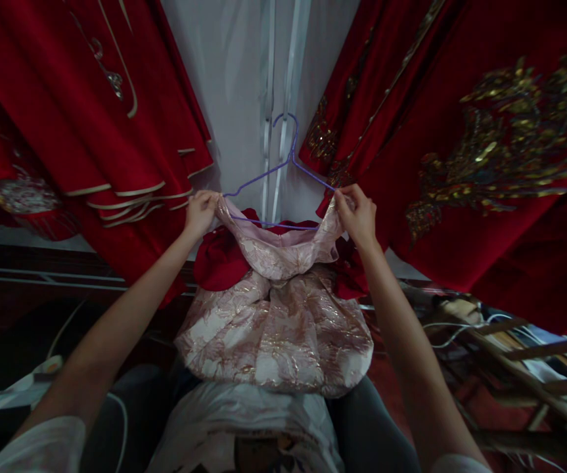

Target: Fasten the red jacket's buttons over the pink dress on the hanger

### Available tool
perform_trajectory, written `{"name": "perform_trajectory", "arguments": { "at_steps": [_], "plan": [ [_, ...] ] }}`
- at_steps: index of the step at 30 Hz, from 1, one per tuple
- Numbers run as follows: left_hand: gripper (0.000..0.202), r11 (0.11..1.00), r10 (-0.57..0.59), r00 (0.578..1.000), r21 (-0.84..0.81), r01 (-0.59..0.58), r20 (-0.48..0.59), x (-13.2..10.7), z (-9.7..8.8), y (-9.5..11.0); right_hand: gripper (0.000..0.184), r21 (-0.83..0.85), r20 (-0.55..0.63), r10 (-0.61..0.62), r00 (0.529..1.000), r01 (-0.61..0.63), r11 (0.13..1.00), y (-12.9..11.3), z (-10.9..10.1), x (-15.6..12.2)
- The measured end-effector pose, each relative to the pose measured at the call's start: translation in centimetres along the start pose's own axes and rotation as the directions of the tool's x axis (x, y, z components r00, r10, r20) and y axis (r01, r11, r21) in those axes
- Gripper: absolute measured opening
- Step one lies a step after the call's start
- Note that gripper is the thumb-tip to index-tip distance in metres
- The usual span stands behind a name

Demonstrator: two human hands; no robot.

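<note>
A pink and gold brocade dress (276, 322) hangs in front of me, its skirt falling over my lap. Its shoulders sit on a thin purple wire hanger (283, 167). My left hand (200, 211) is closed on the dress's left shoulder at the hanger's left end. My right hand (357, 211) is closed on the right shoulder at the hanger's other end. Red fabric (221, 256) shows behind the dress's top on both sides.
Red garments with gold trim (115, 131) hang at the left, and red garments with gold embroidery (500, 151) at the right. A white wall with hanging straps (268, 79) lies between them. Wooden frames and cables (510, 341) clutter the lower right.
</note>
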State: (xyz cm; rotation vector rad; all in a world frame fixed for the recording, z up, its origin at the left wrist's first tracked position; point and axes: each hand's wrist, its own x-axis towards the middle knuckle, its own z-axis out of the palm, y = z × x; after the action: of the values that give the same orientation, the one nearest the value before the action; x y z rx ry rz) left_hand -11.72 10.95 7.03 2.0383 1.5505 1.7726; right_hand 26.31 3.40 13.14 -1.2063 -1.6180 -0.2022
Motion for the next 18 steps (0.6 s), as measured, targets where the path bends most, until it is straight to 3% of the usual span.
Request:
{"name": "perform_trajectory", "arguments": {
  "at_steps": [4, 7, 10, 13, 15, 18],
  "plan": [
    [0.039, 0.995, 0.093, 0.983, -0.062, -0.084, 0.161, 0.5, 1.1, 3.0, 0.032, -0.008, 0.004, 0.003, 1.0, -0.003, 1.0, 0.0, 0.0, 0.0],
    [0.04, 0.985, 0.119, 0.965, -0.153, -0.085, 0.234, 0.5, 1.3, 3.7, 0.031, -0.023, 0.018, 0.004, 1.0, -0.004, 1.0, 0.0, -0.2, 0.0],
    [0.036, 0.973, 0.001, 0.99, -0.229, 0.032, 0.144, 0.1, 1.2, 2.1, 0.032, -0.035, 0.026, 0.003, 1.0, -0.002, 0.999, -0.1, -0.2, 0.0],
    [0.031, 0.973, -0.175, 0.983, -0.141, 0.181, 0.052, -1.3, 1.0, -0.8, 0.032, -0.035, 0.012, -0.001, 1.0, 0.002, 0.999, -0.2, -0.1, 0.0],
    [0.037, 0.976, -0.21, 0.97, -0.022, 0.214, 0.12, -2.7, 0.8, -2.5, 0.032, -0.032, 0.004, -0.002, 1.0, 0.002, 0.999, -0.3, 0.0, -0.1],
    [0.05, 0.979, -0.17, 0.947, 0.155, 0.131, 0.272, -4.7, 0.4, -3.9, 0.032, -0.031, 0.007, 0.001, 1.0, -0.001, 1.0, -0.4, 0.0, -0.1]
  ]
}}
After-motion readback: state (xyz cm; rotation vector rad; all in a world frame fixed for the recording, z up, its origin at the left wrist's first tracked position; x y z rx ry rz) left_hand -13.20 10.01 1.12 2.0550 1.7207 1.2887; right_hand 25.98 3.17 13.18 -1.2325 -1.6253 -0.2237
